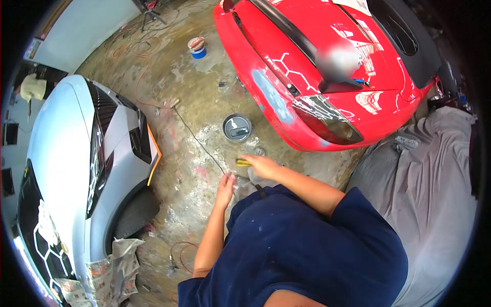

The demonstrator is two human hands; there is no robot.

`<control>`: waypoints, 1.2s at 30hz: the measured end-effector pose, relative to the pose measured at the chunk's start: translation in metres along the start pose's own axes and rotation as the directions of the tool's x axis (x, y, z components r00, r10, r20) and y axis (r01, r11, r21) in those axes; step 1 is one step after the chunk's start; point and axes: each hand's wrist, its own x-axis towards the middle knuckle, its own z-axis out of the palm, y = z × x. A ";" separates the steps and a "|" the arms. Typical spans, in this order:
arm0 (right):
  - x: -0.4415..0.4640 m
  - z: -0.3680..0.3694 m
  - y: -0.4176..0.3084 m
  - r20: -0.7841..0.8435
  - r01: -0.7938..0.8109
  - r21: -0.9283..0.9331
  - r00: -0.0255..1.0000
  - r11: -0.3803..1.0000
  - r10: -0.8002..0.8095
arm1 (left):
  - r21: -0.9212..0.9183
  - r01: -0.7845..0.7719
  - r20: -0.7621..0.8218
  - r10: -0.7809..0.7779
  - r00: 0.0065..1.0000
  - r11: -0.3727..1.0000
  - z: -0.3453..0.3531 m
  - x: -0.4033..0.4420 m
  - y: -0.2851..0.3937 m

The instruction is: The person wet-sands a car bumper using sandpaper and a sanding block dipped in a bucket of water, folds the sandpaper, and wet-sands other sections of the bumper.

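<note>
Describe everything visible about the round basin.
The basin is round, open-topped and dark grey, probably plastic. It stands upright on the stained floor between the red car and the pale car, nearer the red one. Inside show glossy reflections, apparently liquid, and a dark, roughly rectangular shape. Neither the left hand nor the right hand touches it.

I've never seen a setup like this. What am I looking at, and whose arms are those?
There's no robot here. A person in a dark blue shirt wears a camera on their head, and this one picture looks down from it.

The bare hands are theirs. The right hand holds something small and yellow. A thin dark cord runs to the left hand; whether it's gripped is unclear.

On the floor are a round tub and a blue-and-white tin, between a red car and a pale one.
</note>
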 end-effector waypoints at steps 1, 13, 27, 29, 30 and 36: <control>-0.001 -0.005 0.020 -0.050 -0.037 0.021 0.998 0.999 0.038 | 0.142 0.000 0.059 -0.008 0.998 0.990 -0.009 0.012 -0.025; -0.026 -0.034 0.177 -0.282 -0.428 0.129 0.849 0.895 0.447 | 0.617 0.035 0.119 -0.138 0.983 0.786 -0.050 0.083 -0.027; 0.084 -0.090 0.147 -0.522 -0.200 0.421 0.745 0.885 0.416 | 0.290 0.318 0.260 -0.394 0.881 0.903 -0.079 0.051 0.248; 0.101 -0.080 0.133 -0.524 -0.158 0.561 0.692 0.813 0.496 | 0.368 0.249 0.344 -0.380 0.858 0.896 -0.093 0.074 0.261; 0.106 -0.077 0.126 -0.477 -0.191 0.601 0.693 0.776 0.541 | 0.397 0.223 0.366 -0.377 0.851 0.890 -0.095 0.084 0.271; 0.157 -0.009 0.129 -0.337 -0.283 0.747 0.620 0.602 0.709 | 0.572 0.187 0.470 -0.506 0.724 0.799 -0.170 0.191 0.286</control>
